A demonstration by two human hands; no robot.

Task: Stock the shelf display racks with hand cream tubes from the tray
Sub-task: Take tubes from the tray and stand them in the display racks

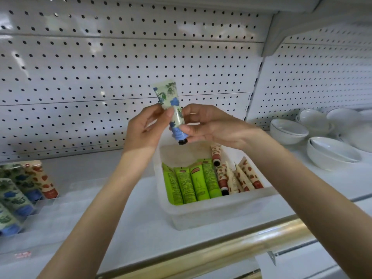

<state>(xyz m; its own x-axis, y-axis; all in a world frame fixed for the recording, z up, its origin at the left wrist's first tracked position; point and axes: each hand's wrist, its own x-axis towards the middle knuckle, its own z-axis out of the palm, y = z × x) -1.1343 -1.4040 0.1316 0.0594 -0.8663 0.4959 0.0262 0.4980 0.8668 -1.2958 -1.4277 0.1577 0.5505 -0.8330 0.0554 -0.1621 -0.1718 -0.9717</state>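
A cream tube with blue flowers [168,97] is held upright above the tray, cap end down. My left hand [146,127] pinches its middle from the left. My right hand [209,125] pinches its lower part near the cap from the right. Below them stands a translucent white tray [219,208] on the shelf. It holds several green tubes [191,182] on the left and several red-patterned tubes [235,176] on the right. At the left edge, a clear display rack [43,204] holds blue-flowered tubes [15,196] and a red-patterned tube [43,182].
A white pegboard wall [120,63] backs the shelf. White bowls [330,152] and other white dishes [288,130] stand on the shelf at the right. A gold rail [251,242] runs along the shelf's front edge. An upper shelf bracket [281,31] hangs at top right.
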